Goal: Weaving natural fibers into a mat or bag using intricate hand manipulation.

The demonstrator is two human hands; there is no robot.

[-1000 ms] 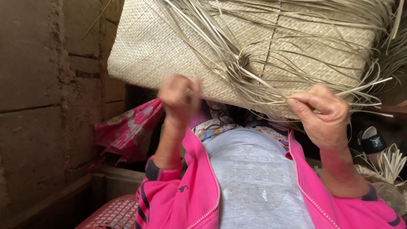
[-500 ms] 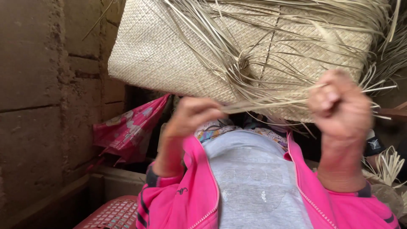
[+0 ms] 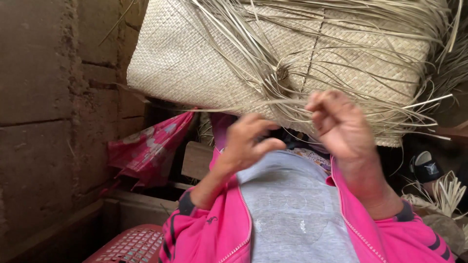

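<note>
— Straw-coloured, all of it: a woven mat (image 3: 195, 63) fills the top of the view, folded over, with loose strands (image 3: 273, 83) trailing off its face and lower edge.

— Where are the hands?

— Both just below the mat's near edge. Left hand (image 3: 248, 141) sits under the middle, fingers half curled and apart, thumb out; it looks to hold nothing, though a few strands pass close above its fingertips.

— And the right?

— Right hand (image 3: 339, 124) is raised among the strands, fingers bent inward. Whether it pinches a strand I cannot tell; the hand is blurred.

— What else is about?

— Pink jacket (image 3: 209, 229) over a grey shirt (image 3: 292, 209), a mud-brick wall (image 3: 44, 97) on the left, a pink flowered cloth (image 3: 146, 146) beside it, and a red basket (image 3: 131, 246) at the bottom.
</note>
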